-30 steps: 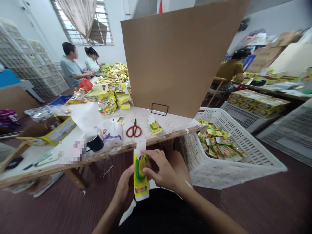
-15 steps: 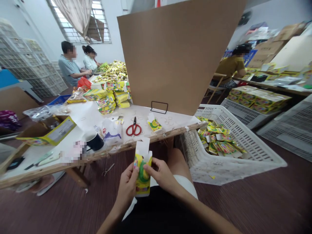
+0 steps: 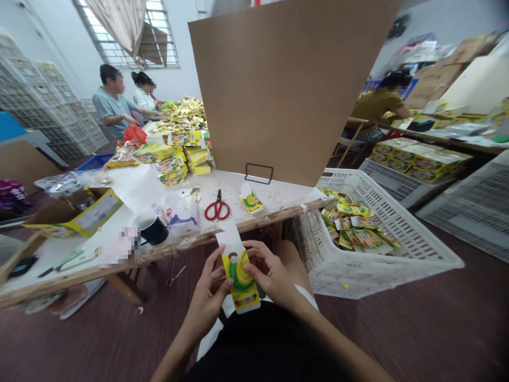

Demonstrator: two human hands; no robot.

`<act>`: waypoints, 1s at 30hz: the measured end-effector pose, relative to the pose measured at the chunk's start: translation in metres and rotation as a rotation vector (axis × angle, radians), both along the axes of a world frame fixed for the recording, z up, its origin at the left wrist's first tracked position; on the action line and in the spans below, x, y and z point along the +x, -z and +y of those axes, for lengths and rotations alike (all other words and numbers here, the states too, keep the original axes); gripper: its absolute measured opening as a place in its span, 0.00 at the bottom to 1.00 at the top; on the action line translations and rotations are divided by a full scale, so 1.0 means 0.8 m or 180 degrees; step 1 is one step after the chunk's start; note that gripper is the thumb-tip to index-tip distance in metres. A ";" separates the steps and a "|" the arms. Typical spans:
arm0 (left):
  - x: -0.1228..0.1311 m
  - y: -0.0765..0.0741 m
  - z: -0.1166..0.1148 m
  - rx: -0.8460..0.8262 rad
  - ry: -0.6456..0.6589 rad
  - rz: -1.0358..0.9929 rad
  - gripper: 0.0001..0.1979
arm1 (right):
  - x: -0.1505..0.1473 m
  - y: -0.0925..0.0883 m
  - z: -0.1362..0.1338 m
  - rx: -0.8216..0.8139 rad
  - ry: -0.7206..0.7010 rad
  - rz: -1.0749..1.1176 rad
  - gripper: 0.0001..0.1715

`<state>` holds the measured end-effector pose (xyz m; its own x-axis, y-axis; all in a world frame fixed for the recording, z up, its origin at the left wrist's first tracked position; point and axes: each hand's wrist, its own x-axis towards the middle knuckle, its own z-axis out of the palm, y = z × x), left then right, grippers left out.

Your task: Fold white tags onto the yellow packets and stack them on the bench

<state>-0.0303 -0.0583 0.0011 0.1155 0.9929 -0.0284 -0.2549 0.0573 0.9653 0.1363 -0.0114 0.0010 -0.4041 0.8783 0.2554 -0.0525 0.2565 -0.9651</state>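
Observation:
A small yellow and green cardboard box, its white top flap standing up, is held over my lap between both hands. My left hand grips its left edge with thumb and fingers. On the other side my right hand is closed on the right edge, thumb on the front face. A similar small box lies on the table ahead, beside red-handled scissors. Whether anything is inside the held box is hidden.
The worktable carries a dark mug, a plastic bag and stacked yellow cartons. A large cardboard panel stands behind. To the right, a white crate holds many small boxes. Other people sit further off.
The box has tilted, its top leaning left and its lower end shifting right. My left fingers have moved lower and opened a little around its edge; my right fingers have spread upward.

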 end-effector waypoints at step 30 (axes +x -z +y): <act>0.006 0.000 -0.011 -0.0024 0.0113 0.0412 0.25 | 0.004 -0.004 -0.001 -0.0080 0.0123 -0.1667 0.15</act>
<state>-0.0255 -0.0670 0.0014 0.1453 0.9880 -0.0530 -0.1259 0.0716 0.9895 0.1393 -0.0122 0.0043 -0.4392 0.8984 0.0064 0.4478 0.2251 -0.8653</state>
